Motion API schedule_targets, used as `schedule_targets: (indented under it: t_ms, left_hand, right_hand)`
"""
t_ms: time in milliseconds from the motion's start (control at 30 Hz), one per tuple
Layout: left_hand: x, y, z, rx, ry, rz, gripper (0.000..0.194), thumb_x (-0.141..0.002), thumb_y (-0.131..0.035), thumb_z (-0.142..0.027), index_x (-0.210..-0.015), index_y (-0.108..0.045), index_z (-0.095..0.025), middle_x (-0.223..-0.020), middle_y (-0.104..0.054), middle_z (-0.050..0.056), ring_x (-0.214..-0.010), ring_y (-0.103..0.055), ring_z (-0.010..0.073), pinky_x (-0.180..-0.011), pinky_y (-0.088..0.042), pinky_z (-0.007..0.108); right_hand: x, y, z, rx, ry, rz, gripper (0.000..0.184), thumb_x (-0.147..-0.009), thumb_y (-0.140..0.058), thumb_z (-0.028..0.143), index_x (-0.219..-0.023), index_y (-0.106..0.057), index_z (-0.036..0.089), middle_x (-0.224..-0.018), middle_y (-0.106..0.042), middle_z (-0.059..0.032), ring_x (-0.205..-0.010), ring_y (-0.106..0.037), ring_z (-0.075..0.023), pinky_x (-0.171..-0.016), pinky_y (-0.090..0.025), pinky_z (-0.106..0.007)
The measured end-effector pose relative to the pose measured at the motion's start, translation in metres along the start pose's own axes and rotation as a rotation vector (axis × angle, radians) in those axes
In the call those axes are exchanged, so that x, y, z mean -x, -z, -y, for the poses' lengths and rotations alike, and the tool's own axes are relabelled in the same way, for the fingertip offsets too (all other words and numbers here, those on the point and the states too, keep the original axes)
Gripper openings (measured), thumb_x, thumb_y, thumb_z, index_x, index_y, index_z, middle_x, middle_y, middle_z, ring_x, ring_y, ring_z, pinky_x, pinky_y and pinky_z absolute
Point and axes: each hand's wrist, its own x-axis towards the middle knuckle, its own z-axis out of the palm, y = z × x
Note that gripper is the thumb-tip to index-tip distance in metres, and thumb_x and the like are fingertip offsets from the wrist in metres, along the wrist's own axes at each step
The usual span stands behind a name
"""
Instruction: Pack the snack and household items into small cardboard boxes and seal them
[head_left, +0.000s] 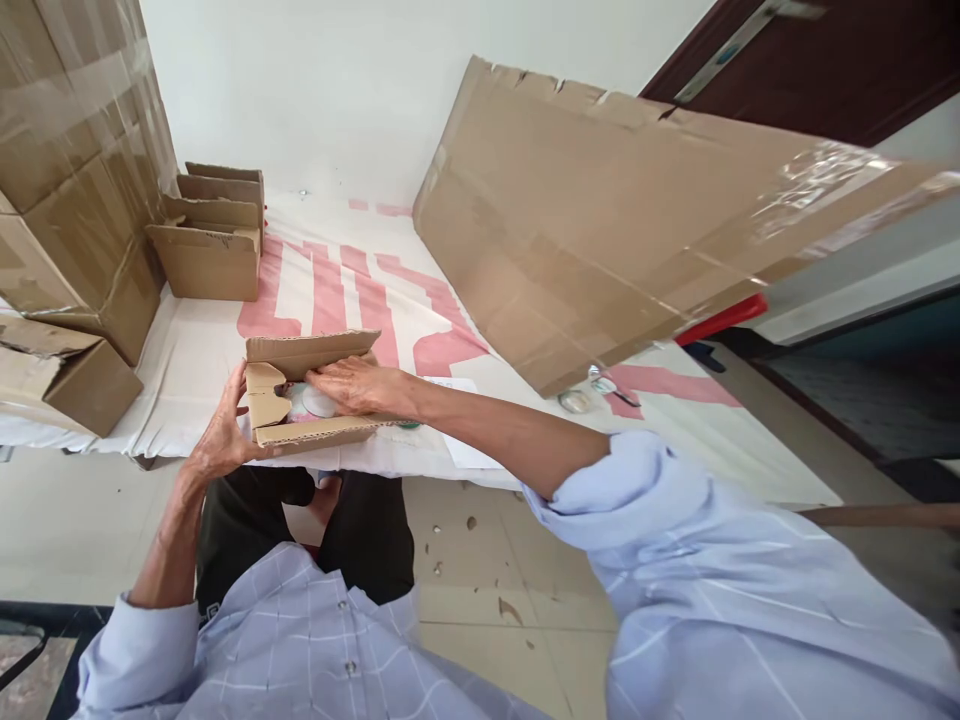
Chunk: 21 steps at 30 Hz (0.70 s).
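Observation:
A small cardboard box (311,432) stands with its flaps raised near the front edge of the table. My left hand (225,430) grips the box's left end, thumb and fingers around the corner. Inside the box sits a round white object (319,402), like a lid, with something pinkish beside it. Over the box's right part lies my right hand (352,385), back up and fingers stretched leftward beside the white object. Its lower side is hidden in the box. A sliver of something green (409,425) shows under my right wrist.
Several open cardboard boxes (206,262) line the back left, beside taped cartons (82,190). A large cardboard sheet (585,220) leans at the right. Near its bottom corner are a tape roll (576,402) and a white paper (469,450). The cloth-covered table (195,340) ends before my lap.

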Motion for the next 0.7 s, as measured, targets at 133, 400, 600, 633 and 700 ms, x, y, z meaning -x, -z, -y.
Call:
schedule_targets:
  t_ms: [133, 400, 600, 633, 700]
  left_hand:
    - [-0.002, -0.002, 0.000, -0.010, -0.022, -0.005, 0.146, -0.067, -0.101, -0.055, -0.180, -0.012, -0.030, -0.174, -0.039, 0.025, -0.160, -0.045, 0.0502, -0.117, -0.055, 0.065]
    - [-0.014, 0.005, 0.005, -0.032, -0.043, 0.038, 0.142, -0.071, -0.096, -0.060, -0.180, -0.012, -0.026, -0.181, -0.028, 0.025, -0.161, -0.043, 0.0486, -0.116, -0.058, 0.059]
    - [-0.032, 0.009, 0.013, -0.031, -0.058, 0.019, 0.147, -0.068, -0.098, -0.064, -0.180, -0.011, -0.025, -0.178, -0.031, 0.027, -0.159, -0.045, 0.0496, -0.111, -0.061, 0.060]
    - [-0.033, 0.010, 0.014, -0.031, -0.045, 0.015, 0.148, -0.068, -0.098, -0.063, -0.180, -0.010, -0.026, -0.178, -0.032, 0.027, -0.159, -0.045, 0.0498, -0.112, -0.060, 0.061]
    - [-0.035, 0.015, 0.016, -0.043, -0.009, 0.008, 0.150, -0.066, -0.099, -0.061, -0.180, -0.007, -0.027, -0.178, -0.031, 0.028, -0.161, -0.042, 0.0513, -0.115, -0.056, 0.066]
  right_hand:
    - [0.002, 0.006, 0.002, -0.013, -0.030, 0.091, 0.049, -0.090, -0.077, 0.032, -0.137, -0.066, 0.023, -0.128, -0.074, -0.0148, -0.116, -0.068, -0.0366, -0.102, -0.051, -0.049]
    - [0.023, 0.058, 0.007, -0.208, -0.084, -0.148, 0.063, -0.073, -0.080, 0.022, -0.135, -0.065, 0.025, -0.136, -0.073, -0.0118, -0.116, -0.069, -0.0325, -0.090, -0.052, -0.038]
    - [0.051, 0.103, -0.006, -0.475, -0.126, -0.385, 0.059, -0.072, -0.082, 0.028, -0.129, -0.068, 0.024, -0.119, -0.074, -0.0056, -0.103, -0.069, -0.0270, -0.081, -0.055, -0.035]
    - [0.056, 0.109, -0.009, -0.526, -0.119, -0.432, 0.058, -0.072, -0.082, 0.030, -0.128, -0.069, 0.024, -0.121, -0.074, -0.0059, -0.105, -0.069, -0.0271, -0.082, -0.057, -0.036]
    - [0.068, 0.119, -0.015, -0.634, -0.112, -0.516, 0.058, -0.073, -0.084, 0.033, -0.128, -0.069, 0.023, -0.125, -0.073, -0.0070, -0.109, -0.070, -0.0272, -0.085, -0.059, -0.037]
